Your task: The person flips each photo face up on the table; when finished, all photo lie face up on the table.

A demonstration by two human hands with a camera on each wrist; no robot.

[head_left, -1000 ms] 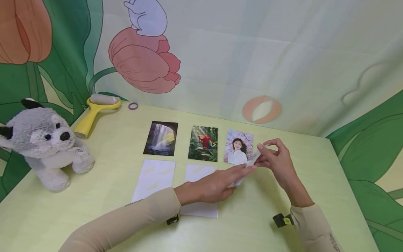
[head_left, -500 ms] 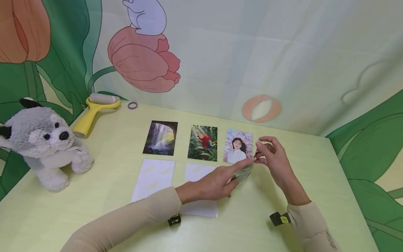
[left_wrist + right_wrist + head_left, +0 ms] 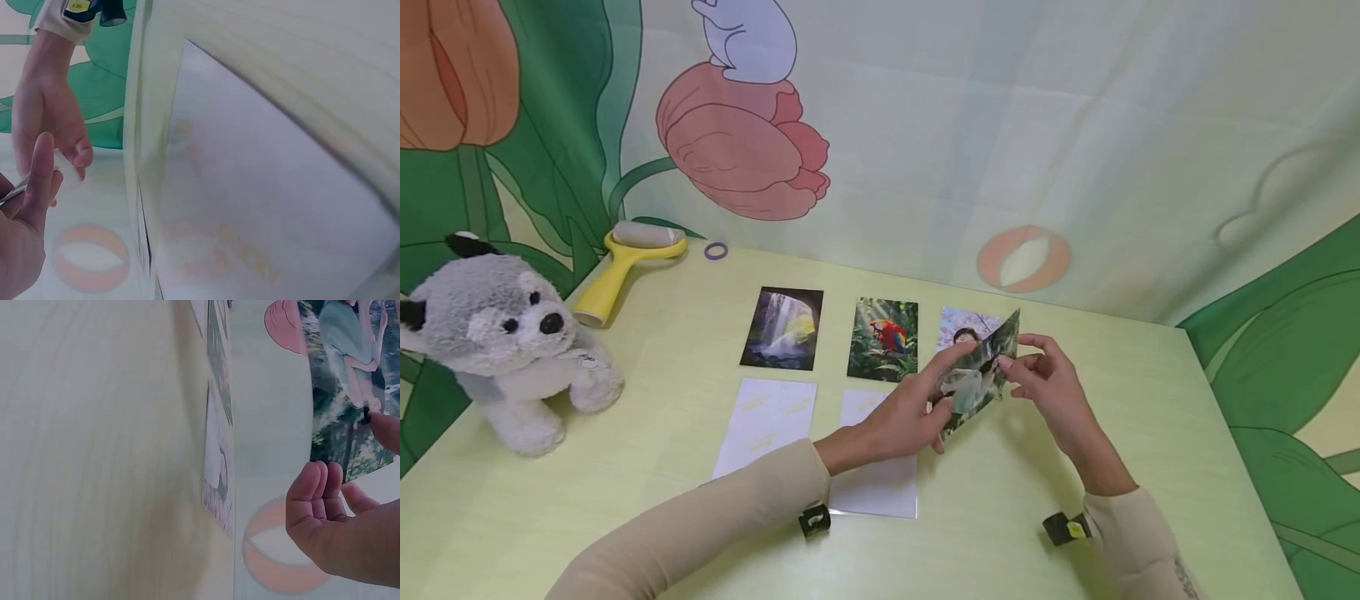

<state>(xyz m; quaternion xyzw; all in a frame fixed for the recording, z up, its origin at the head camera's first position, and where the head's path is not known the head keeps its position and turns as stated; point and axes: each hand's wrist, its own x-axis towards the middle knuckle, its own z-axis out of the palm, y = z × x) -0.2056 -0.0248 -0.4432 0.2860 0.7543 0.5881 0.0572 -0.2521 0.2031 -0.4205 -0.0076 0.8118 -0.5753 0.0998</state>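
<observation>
In the head view, a photo of a figure in pale clothes among greenery is held tilted above the table. My left hand grips its left side, thumb on the picture face. At its right edge my right hand pinches it; the right wrist view shows the thumb on the print. Behind it lies a portrait photo, partly covered. Left of that lie a parrot photo and a waterfall photo. Two white cards with faint yellow marks lie below, one partly under my left arm.
A grey and white plush dog sits at the left. Behind it rest a yellow-handled roller and a purple ring. A printed curtain borders the table's back edge.
The photo between my hands has lifted and turned, so its picture side now shows and it covers much of the portrait photo. Both hands have shifted slightly with it.
</observation>
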